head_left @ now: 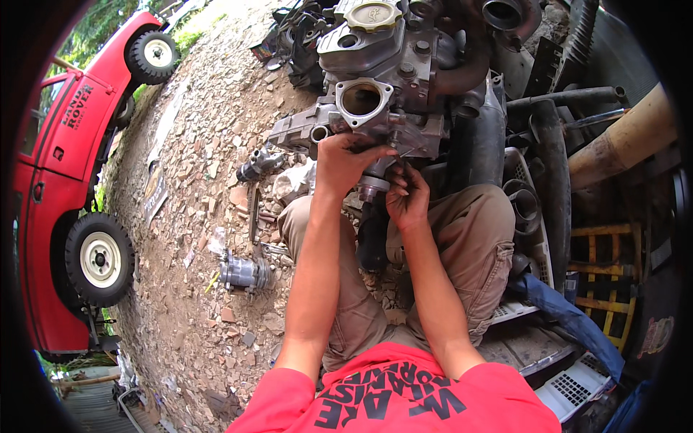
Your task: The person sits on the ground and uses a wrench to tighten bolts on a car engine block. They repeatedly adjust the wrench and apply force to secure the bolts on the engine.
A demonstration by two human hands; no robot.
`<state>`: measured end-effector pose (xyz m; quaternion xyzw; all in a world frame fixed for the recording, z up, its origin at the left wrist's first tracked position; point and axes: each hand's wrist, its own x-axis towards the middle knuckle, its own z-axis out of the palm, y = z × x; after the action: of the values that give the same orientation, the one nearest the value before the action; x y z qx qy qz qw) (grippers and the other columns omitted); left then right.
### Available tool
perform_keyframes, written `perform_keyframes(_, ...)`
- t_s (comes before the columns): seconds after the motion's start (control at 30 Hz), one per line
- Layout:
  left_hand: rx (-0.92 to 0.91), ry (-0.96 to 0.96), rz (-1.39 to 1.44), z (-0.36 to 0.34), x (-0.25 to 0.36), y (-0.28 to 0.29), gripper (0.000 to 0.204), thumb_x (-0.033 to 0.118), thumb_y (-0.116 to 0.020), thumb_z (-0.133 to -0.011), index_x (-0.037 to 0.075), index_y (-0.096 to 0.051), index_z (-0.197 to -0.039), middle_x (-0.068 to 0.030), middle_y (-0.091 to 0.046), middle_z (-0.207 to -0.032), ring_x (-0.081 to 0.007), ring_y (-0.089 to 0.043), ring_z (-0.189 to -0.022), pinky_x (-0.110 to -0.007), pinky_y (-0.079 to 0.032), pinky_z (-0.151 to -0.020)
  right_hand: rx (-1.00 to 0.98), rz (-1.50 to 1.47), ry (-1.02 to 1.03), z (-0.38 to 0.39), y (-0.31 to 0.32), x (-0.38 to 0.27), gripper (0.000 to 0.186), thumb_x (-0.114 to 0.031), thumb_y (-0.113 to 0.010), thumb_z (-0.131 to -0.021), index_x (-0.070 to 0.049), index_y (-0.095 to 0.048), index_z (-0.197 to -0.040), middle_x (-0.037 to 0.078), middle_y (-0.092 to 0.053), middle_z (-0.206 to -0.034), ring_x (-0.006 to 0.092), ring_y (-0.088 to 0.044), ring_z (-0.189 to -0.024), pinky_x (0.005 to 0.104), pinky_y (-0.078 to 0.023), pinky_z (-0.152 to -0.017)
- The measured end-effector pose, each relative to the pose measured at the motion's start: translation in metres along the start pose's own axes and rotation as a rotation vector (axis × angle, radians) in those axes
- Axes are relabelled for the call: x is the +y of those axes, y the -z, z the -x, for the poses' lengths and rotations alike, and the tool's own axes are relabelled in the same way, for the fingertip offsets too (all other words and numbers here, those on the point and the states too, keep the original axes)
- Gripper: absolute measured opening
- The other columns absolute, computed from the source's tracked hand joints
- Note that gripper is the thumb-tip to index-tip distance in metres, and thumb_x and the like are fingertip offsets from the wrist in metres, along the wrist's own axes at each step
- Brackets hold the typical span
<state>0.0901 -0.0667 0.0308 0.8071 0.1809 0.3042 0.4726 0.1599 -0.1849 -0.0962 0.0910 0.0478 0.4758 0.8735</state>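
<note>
A grey metal engine (415, 61) stands in front of my knees, with a pale round filler cap (372, 16) on top. A three-cornered flange (388, 94) with a wide round opening faces me. Just below that flange, my left hand (343, 164) reaches against the engine, thumb and fingers pinched together. My right hand (408, 198) is closed beside it, its fingertips gathered at a small thin part low on the engine. What either hand pinches is too small to make out. Under the hands sits a round silvery fitting (372, 187).
A silvery cylindrical part (242, 273) and another metal part (258, 164) lie on the stony ground to my left. A red vehicle (65, 155) stands farther left. At the right are black pipes (552, 180), a bamboo pole (624, 141), a yellow crate (610, 303) and blue cloth (567, 321).
</note>
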Motion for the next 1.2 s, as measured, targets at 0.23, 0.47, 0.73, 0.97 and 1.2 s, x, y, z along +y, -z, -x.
perform_keyframes(0.23, -0.021, -0.013, 0.013, 0.001, -0.002, -0.003, 0.025, 0.014, -0.087, -0.07, -0.004, -0.074, -0.081, -0.0076, -0.072, -0.069, -0.0044, -0.059, -0.061, -0.024, -0.048, -0.057, 0.048, 0.004, 0.048, 0.001, -0.004, 0.002, 0.016, -0.015, -0.053, -0.098, -0.002, -0.054, -0.107, 0.008, -0.056, -0.09, 0.0113, -0.051, -0.07, 0.0184, -0.042, -0.052)
perform_keyframes(0.47, -0.039, 0.009, -0.036, 0.001, 0.008, -0.002, 0.023, 0.013, -0.086, -0.071, -0.003, -0.075, -0.084, -0.0097, -0.073, -0.072, -0.0043, -0.06, -0.061, -0.024, -0.048, -0.058, 0.161, 0.182, 0.166, 0.008, -0.019, 0.003, 0.02, -0.016, -0.051, -0.1, 0.0, -0.053, -0.112, 0.008, -0.056, -0.091, 0.0116, -0.05, -0.071, 0.0214, -0.043, -0.057)
perform_keyframes(0.73, -0.016, -0.019, -0.019, -0.002, -0.001, -0.003, 0.027, 0.015, -0.087, -0.07, -0.003, -0.075, -0.086, -0.0101, -0.073, -0.073, -0.007, -0.063, -0.062, -0.026, -0.049, -0.058, 0.299, 0.431, 0.408, 0.011, -0.022, 0.005, 0.018, -0.025, -0.059, -0.097, -0.009, -0.055, -0.1, 0.007, -0.064, -0.085, 0.0154, -0.056, -0.07, 0.0313, -0.043, -0.062)
perform_keyframes(0.97, -0.058, 0.007, -0.024, -0.003, 0.0, 0.004, 0.027, 0.017, -0.085, -0.074, -0.003, -0.074, -0.09, -0.0077, -0.071, -0.074, -0.0064, -0.059, -0.065, -0.027, -0.049, -0.062, 0.287, 1.041, 0.786, 0.041, -0.091, -0.004, 0.018, -0.021, -0.056, -0.1, -0.004, -0.056, -0.1, 0.008, -0.06, -0.075, 0.0137, -0.053, -0.055, 0.0264, -0.046, -0.047)
perform_keyframes(1.2, -0.149, 0.038, -0.021, 0.005, 0.002, -0.004, 0.028, 0.017, -0.082, -0.079, -0.004, -0.073, -0.095, -0.0109, -0.072, -0.077, -0.0075, -0.059, -0.066, -0.026, -0.049, -0.062, 0.047, 1.247, 0.77, 0.051, -0.126, 0.006, 0.016, -0.018, -0.06, -0.099, -0.003, -0.055, -0.102, 0.003, -0.06, -0.076, 0.0087, -0.057, -0.064, 0.0231, -0.048, -0.056)
